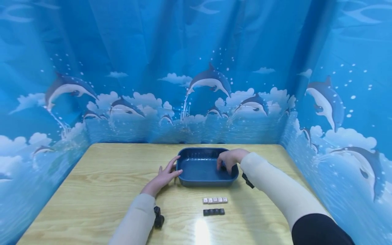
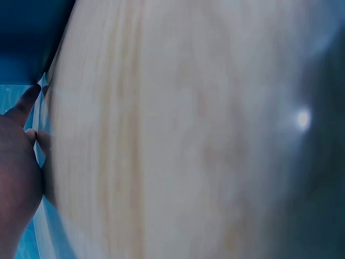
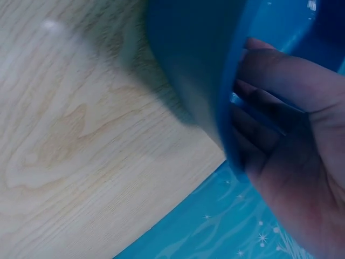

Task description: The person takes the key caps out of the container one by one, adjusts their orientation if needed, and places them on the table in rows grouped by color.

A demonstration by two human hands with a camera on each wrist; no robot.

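A dark blue rectangular basin sits on the table. My left hand is at the basin's left side, thumb and fingers spread, fingertips right at the rim. In the left wrist view, that hand shows at the left edge beside the basin's wall. My right hand reaches over the right rim with its fingers bent down inside. In the right wrist view, the basin's wall partly hides the fingers; I cannot tell whether they hold anything. In front lie a row of white keycaps and a row of black keycaps.
The light wood table carries the basin near its far side. A blue curtain with dolphins surrounds the back and both sides. Dark wrist devices show at both sleeves.
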